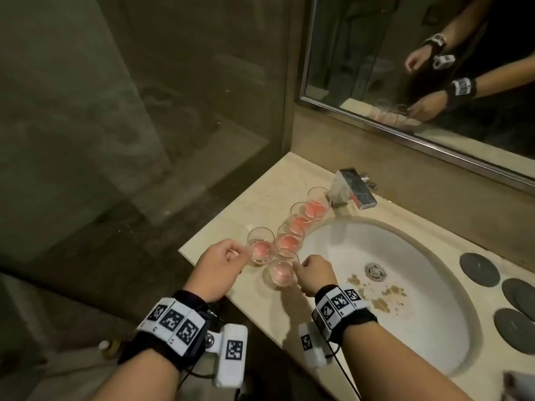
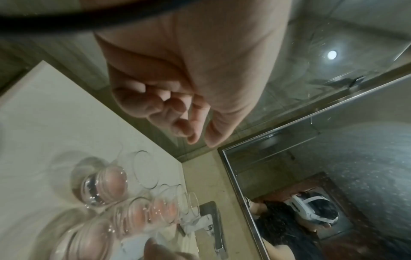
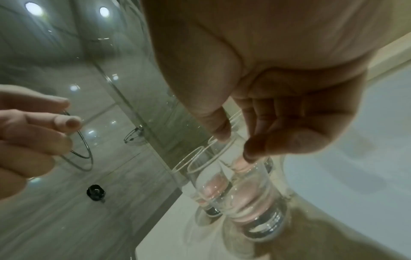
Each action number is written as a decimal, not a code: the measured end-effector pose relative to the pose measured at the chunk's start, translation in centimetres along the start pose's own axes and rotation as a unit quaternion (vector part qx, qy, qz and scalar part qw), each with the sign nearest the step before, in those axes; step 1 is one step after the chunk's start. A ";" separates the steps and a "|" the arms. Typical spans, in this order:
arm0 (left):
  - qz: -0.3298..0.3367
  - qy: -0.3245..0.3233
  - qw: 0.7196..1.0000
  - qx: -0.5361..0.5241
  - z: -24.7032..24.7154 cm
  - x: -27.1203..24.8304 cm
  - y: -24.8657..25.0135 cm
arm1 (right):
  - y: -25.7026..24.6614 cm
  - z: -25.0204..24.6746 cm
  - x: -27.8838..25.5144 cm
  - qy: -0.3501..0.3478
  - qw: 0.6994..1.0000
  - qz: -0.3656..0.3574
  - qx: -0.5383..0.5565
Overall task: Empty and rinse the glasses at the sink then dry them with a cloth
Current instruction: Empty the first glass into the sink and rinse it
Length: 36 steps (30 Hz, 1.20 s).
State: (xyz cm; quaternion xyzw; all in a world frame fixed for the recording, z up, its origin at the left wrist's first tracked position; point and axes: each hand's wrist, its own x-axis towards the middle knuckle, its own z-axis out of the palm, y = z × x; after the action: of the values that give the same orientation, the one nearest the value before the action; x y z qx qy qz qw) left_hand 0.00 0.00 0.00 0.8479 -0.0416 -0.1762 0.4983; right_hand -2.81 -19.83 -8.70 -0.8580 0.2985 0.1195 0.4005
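Several small clear glasses with pink liquid stand in a row on the beige counter [image 1: 231,224], left of the sink [image 1: 419,328]. My right hand [image 1: 301,266] pinches the rim of the nearest glass [image 1: 280,273]. In the right wrist view its thumb and forefinger [image 3: 235,146] close on that glass [image 3: 251,198], which stands upright on the counter. My left hand [image 1: 243,256] sits with curled fingers beside the leftmost glass [image 1: 260,247]. The left wrist view shows nothing between its fingertips [image 2: 200,140], and the glass [image 2: 100,184] lies apart from them.
A chrome tap [image 1: 351,188] stands behind the far end of the row. The white basin has a drain [image 1: 375,272] and brown specks [image 1: 379,302]. Dark round discs [image 1: 479,269] lie right of the sink. A mirror [image 1: 434,68] hangs behind; a glass shower panel [image 1: 144,111] is left.
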 end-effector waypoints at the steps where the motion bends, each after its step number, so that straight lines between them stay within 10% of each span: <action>1: -0.004 -0.007 1.000 0.009 0.0 0.0 -0.2 | 0.0 0.2 0.3 0.009 1.000 0.004 -0.010; 17: 0.040 -0.244 0.965 0.082 9.8 3.6 -1.3 | -0.2 -6.8 -2.3 0.096 0.971 0.024 -0.218; 27: 0.124 -0.231 0.964 0.033 19.3 6.4 3.1 | 3.3 -14.2 -1.9 0.123 0.978 0.014 -0.170; 36: 0.011 -0.090 0.996 -0.024 24.5 10.6 2.3 | 3.9 -22.8 11.4 0.145 0.983 -0.054 -0.099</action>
State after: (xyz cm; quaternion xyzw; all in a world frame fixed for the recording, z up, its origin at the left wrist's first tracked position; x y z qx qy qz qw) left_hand 1.81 -24.15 -11.57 0.8157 -0.0913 -0.2470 0.5151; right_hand 3.09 -43.87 -1.37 -0.9166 0.2930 0.0006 0.2719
